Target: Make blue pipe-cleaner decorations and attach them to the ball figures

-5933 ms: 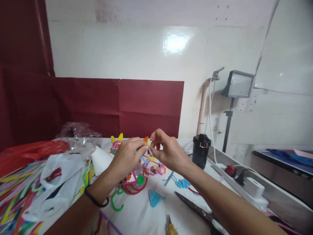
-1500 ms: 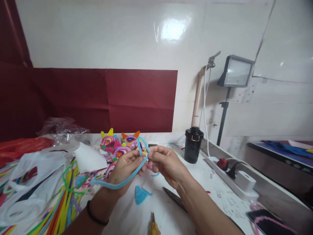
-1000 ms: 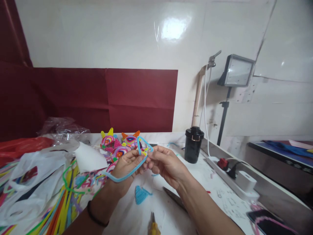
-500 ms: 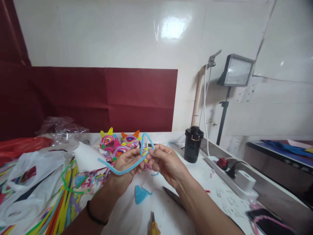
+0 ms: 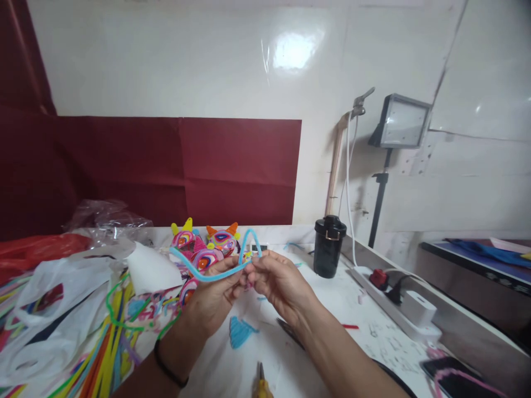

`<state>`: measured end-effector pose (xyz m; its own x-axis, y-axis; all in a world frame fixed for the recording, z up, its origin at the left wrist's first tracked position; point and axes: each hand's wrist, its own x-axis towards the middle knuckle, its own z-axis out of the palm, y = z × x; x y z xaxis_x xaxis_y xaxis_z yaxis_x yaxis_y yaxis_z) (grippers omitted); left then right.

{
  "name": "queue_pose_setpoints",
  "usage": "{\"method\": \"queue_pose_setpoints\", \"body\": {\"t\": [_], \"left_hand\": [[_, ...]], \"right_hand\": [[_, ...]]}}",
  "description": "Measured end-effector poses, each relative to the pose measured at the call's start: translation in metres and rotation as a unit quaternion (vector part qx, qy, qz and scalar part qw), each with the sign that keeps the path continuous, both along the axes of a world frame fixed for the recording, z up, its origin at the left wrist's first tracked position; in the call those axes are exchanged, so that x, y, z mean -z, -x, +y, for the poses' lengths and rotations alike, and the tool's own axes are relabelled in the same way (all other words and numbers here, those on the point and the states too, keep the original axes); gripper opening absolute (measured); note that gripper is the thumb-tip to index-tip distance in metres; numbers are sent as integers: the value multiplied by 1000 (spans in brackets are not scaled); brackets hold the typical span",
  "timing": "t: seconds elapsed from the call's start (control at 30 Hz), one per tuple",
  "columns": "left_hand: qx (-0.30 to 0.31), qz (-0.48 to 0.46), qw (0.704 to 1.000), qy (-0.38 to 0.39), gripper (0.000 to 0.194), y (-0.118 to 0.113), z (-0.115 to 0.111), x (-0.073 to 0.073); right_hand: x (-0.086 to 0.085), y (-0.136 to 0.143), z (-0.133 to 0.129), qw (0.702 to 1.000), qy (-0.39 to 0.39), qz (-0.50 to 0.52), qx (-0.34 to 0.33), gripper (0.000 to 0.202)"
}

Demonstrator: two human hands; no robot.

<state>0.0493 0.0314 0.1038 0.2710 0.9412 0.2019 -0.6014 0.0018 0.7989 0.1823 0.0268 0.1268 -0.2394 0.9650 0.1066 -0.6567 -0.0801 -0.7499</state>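
Observation:
A light blue pipe cleaner (image 5: 202, 276) is bent into a narrow loop near one end, and its long tail curves off to the left. Pinched fingers of my left hand (image 5: 218, 298) grip it at the base of the loop. My right hand (image 5: 284, 284) pinches the same pipe cleaner just beside, fingertips close to the left ones. Below the hands, a small blue triangle of pipe cleaner (image 5: 241, 333) lies on the white table. A dark pointed blade (image 5: 290, 333) lies partly under my right forearm. At the bottom edge is a yellow-handled pointed tool (image 5: 263, 387).
Colourful mask-like pipe cleaner pieces (image 5: 207, 257) stand behind my left hand. Loose pipe cleaners (image 5: 102, 354) and a white plastic bag (image 5: 62, 309) cover the left. Rightward are a black lidded cup (image 5: 329, 249), a power strip (image 5: 398, 309) and a phone (image 5: 452, 376).
The loop in the blue pipe cleaner has become rounder, and its tail end has risen slightly. Both hands keep their pinch and have shifted only a little.

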Motion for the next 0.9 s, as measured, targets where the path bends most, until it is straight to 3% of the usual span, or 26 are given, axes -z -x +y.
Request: {"method": "queue_pose_setpoints", "body": {"t": [0.23, 0.7, 0.9], "left_hand": [[-6, -5, 1000, -15, 16, -2, 3, 1], [-102, 29, 993, -52, 21, -8, 6, 8], [-129, 53, 987, -82, 13, -7, 9, 14]], "right_hand": [[3, 3, 3, 1000, 7, 19, 2, 15], [8, 10, 5, 999, 12, 34, 37, 17], [11, 11, 7, 999, 7, 32, 42, 18]]}}
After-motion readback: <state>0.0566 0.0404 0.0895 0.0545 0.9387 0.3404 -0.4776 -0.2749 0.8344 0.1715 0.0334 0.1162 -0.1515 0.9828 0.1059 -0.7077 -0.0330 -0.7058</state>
